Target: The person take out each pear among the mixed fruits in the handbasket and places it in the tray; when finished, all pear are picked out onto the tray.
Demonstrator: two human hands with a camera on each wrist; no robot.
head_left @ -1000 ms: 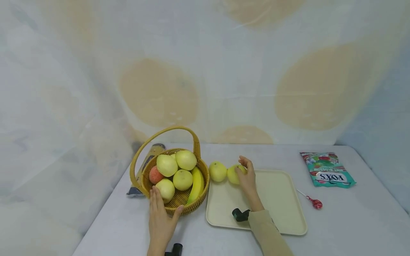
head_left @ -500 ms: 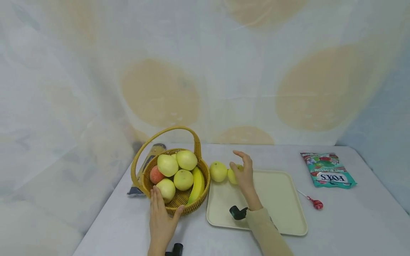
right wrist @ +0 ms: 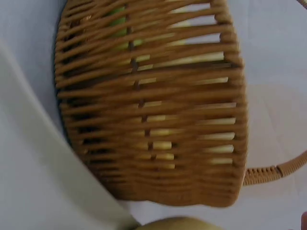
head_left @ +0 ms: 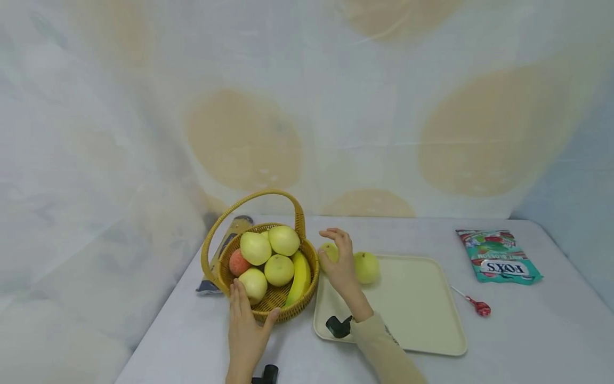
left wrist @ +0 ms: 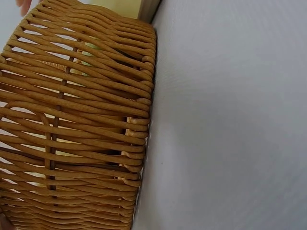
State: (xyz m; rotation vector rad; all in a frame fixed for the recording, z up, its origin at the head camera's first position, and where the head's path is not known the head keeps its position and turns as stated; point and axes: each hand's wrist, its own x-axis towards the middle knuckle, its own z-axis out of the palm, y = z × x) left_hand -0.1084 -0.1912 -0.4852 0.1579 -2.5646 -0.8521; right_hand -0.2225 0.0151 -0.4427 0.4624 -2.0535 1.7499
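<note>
In the head view my left hand (head_left: 247, 333) lies against the near left side of a wicker basket (head_left: 309, 298), fingers straight and thumb spread. Inside are several round yellow-green fruits (head_left: 279, 270), a red fruit (head_left: 238, 263) and a banana (head_left: 299, 277). My right hand (head_left: 342, 269), fingers curved and spread apart, is over the left round yellow-green fruit (head_left: 328, 248) at the tray's far left corner, partly hiding it; contact cannot be made out. Another such fruit (head_left: 366, 268) sits just right of that hand on the cream tray (head_left: 422, 309). The right wrist view shows the basket's woven wall (right wrist: 153, 105) close by.
At the right lie a teal candy bag (head_left: 499, 256) and a red lollipop (head_left: 481, 308). A dark and tan package (head_left: 211, 287) is partly hidden behind the basket. The basket's tall handle (head_left: 299, 218) arches above the fruit. White cloth covers the table (head_left: 527, 341).
My right hand has left the right-hand fruit on the tray and moved left to the other one. The left hand stays at the basket. The head view has shifted slightly.
</note>
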